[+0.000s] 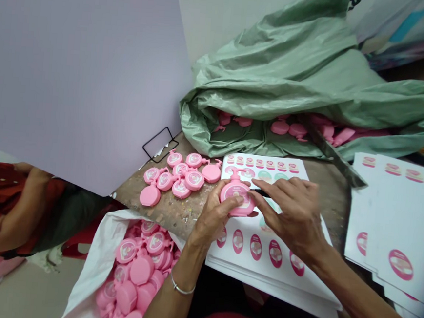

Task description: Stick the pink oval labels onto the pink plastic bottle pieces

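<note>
My left hand (213, 213) is closed around a flat pink bottle-shaped piece (235, 194), held over a white sheet of oval stickers (263, 249). My right hand (292, 209) rests on the piece's right side, its fingers pressed together on the label area with a thin dark tool under the fingertips. Several labelled pink pieces (181, 176) lie in a cluster on the worn table to the left.
A white sack (95, 262) full of pink pieces sits low at the left. A green plastic bag (294, 87) holding more pieces lies behind. Further sticker sheets (393, 227) are stacked at the right. Another person's arm (9, 216) is at the far left.
</note>
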`<state>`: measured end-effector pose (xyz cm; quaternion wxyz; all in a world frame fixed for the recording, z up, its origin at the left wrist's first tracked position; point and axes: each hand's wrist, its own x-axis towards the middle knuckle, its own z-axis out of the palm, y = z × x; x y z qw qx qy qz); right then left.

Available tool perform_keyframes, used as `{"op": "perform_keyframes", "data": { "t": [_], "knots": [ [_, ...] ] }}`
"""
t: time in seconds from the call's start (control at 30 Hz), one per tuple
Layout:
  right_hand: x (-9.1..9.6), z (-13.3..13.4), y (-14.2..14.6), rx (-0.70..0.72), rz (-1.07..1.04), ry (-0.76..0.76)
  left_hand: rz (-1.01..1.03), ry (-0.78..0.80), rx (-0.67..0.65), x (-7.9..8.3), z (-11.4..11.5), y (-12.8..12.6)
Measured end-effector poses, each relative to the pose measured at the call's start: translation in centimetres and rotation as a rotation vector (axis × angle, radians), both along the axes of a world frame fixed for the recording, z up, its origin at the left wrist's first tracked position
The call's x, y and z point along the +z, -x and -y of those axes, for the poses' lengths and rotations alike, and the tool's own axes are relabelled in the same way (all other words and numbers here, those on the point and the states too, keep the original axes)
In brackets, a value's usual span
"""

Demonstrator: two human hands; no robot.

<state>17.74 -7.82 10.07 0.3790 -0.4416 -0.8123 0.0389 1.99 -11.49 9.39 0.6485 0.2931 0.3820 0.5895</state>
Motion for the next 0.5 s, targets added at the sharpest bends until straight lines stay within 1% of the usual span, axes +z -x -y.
{"op": "perform_keyframes", "data": {
  "t": [0.07, 0.1, 0.13, 0.17, 0.27, 0.3, 0.37, 0.4, 0.43, 0.47, 0.5],
  "knots": [
    [0.1, -0.3, -0.6, -0.112, 0.087, -0.059, 0.011, -0.001, -0.036, 0.1, 0.0, 0.1],
    [0.1, -0.5, -0.7, -0.142, 0.071, -0.051, 0.017, 0.006, -0.053, 0.2, 0.0, 0.1],
    [0.0, -0.8, -0.7, -0.140, 0.022, -0.021, 0.019, 0.015, -0.071, 0.3, 0.0, 0.1],
    [-0.1, -1.0, -0.5, -0.102, -0.038, 0.033, 0.008, 0.020, -0.093, 0.3, 0.1, 0.1],
    [-1.0, -1.7, 0.5, 0.066, -0.186, 0.269, -0.095, 0.005, -0.152, 0.3, 0.4, 0.0],
    [-1.5, -2.0, 0.8, 0.081, -0.211, 0.334, -0.117, 0.003, -0.163, 0.2, 0.6, 0.0],
    [-2.6, -3.2, 0.9, 0.043, -0.240, 0.402, -0.117, 0.031, -0.181, -0.2, 0.8, 0.4],
    [-3.2, -4.0, 0.6, 0.017, -0.250, 0.421, -0.119, 0.058, -0.174, -0.4, 0.8, 0.8],
    [-3.7, -5.1, 0.1, -0.005, -0.250, 0.444, -0.158, 0.085, -0.140, -0.8, 0.7, 1.4],
    [-4.1, -6.4, -0.5, -0.036, -0.226, 0.474, -0.252, 0.109, -0.071, -1.2, 0.4, 2.1],
    [-4.4, -7.9, -1.1, -0.075, -0.185, 0.513, -0.392, 0.123, 0.032, -1.6, -0.1, 3.1]
  ]
}}
